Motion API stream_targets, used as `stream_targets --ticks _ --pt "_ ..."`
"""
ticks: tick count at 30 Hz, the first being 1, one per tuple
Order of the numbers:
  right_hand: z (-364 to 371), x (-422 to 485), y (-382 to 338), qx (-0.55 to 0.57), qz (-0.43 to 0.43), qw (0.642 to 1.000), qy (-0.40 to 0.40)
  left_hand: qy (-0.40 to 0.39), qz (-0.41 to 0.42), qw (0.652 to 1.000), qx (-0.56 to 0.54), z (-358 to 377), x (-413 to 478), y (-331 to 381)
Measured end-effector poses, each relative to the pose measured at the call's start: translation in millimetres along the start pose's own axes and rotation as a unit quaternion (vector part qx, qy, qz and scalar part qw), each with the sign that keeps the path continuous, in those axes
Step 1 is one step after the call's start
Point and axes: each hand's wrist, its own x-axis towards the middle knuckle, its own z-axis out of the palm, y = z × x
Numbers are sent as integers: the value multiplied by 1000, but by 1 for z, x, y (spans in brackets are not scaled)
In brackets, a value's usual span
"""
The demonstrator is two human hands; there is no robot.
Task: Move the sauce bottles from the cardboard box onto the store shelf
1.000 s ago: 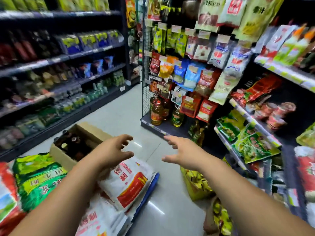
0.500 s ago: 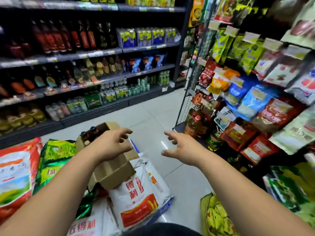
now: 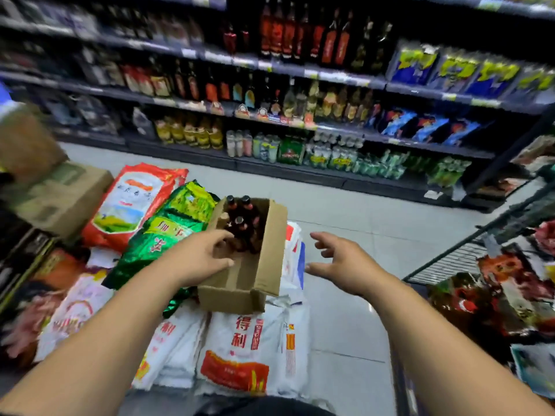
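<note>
An open cardboard box (image 3: 264, 265) rests on a pile of white sacks, low in the middle of the view. Several dark sauce bottles (image 3: 243, 223) with dark caps stand at its far end. My left hand (image 3: 195, 259) hovers over the box's left wall, fingers spread toward the bottles, holding nothing. My right hand (image 3: 342, 262) is open in the air just right of the box, apart from it. The store shelf (image 3: 270, 66) across the aisle carries rows of dark and red bottles.
White sacks (image 3: 240, 349) with red print, a green bag (image 3: 168, 232) and a red bag (image 3: 129, 202) lie around the box. Brown cartons (image 3: 57, 196) sit at the left. A wire rack (image 3: 450, 262) of hanging packets stands right. Grey floor (image 3: 360, 217) runs between.
The view has swung left, so the far bottle shelf now faces me and the box sits centred. My left hand has reached over the box's edge. Both hands remain open.
</note>
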Motion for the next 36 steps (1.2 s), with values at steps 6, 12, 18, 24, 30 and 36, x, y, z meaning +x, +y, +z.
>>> stream_targets --ticks 6,12,18,24,30,36 --pt "-16 58 14 -8 -77 994 -75 65 -99 991 -67 18 -10 15" --pt "4 105 5 -8 -98 987 -130 99 -162 972 -140 22 8 -2" --pt "24 160 -3 -19 -96 985 -144 95 -172 967 -162 28 47 -30" --pt "42 234 4 -26 -95 976 -195 101 -203 950 -214 55 101 -44" --pt "53 346 28 -46 -101 961 -252 145 -274 911 -274 106 183 -55" --pt "84 439 51 -10 -127 957 -259 162 -318 884 -302 158 263 -69"
